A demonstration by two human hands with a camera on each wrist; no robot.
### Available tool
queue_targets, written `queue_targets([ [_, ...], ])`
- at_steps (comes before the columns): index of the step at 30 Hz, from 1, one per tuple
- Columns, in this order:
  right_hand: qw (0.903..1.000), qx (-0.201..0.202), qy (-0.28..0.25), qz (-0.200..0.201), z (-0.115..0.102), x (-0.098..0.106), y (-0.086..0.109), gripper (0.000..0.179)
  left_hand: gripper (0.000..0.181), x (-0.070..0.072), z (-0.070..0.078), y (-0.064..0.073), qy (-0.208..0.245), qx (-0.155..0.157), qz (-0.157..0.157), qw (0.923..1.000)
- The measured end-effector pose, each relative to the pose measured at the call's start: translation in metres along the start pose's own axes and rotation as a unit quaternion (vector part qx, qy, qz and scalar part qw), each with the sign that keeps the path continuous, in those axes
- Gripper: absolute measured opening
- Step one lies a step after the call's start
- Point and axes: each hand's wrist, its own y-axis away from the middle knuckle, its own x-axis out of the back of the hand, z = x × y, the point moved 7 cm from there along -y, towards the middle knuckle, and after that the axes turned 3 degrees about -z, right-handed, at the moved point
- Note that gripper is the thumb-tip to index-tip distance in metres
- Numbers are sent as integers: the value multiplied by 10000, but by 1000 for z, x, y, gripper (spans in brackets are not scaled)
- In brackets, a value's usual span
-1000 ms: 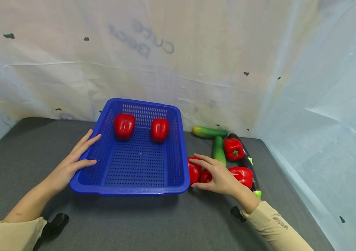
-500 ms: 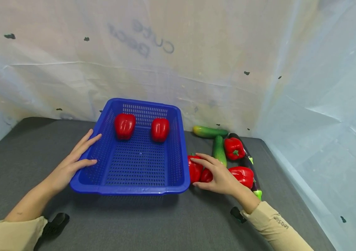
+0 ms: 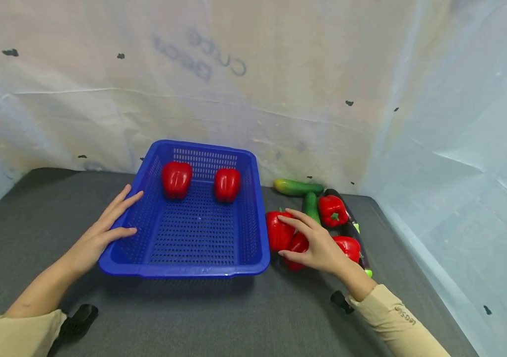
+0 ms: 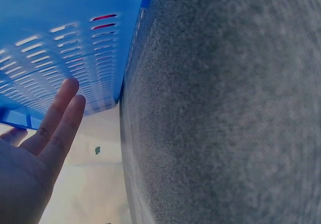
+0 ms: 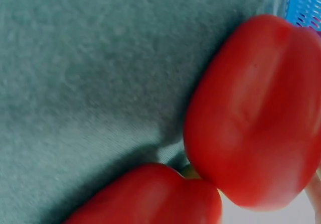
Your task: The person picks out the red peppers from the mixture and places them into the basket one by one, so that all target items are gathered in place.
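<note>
A blue perforated basket stands on the grey surface with two red bell peppers inside, one at left and one at right. My left hand rests on its left rim, fingers straight; in the left wrist view some fingers lie outside the slotted wall. Just past the basket's right side, my right hand holds a red bell pepper between fingers and thumb. That pepper looks large in the right wrist view. Another red bell pepper lies below the hand, partly hidden.
Right of my right hand lie two more red bell peppers, green cucumbers and dark eggplants. Plastic sheeting hangs behind and at the right. Grey cloth covers the surface.
My right hand and the red bell pepper in it have shifted up in the head view, uncovering more of the pepper beneath. The left hand and basket have stayed put.
</note>
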Motion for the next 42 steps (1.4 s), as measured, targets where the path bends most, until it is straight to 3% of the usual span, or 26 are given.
queue_targets([
  [16, 9994, -58, 240, 241, 2, 14, -4, 74, 65, 0, 0, 1, 2, 5, -18, 10000],
  [26, 9978, 165, 303, 569, -3, 26, -14, 74, 64, 0, 0, 1, -39, 31, 9, 10000],
  [42, 9961, 283, 445, 702, -10, 44, -28, 76, 64, 0, 1, 0, -22, 25, 22, 10000],
])
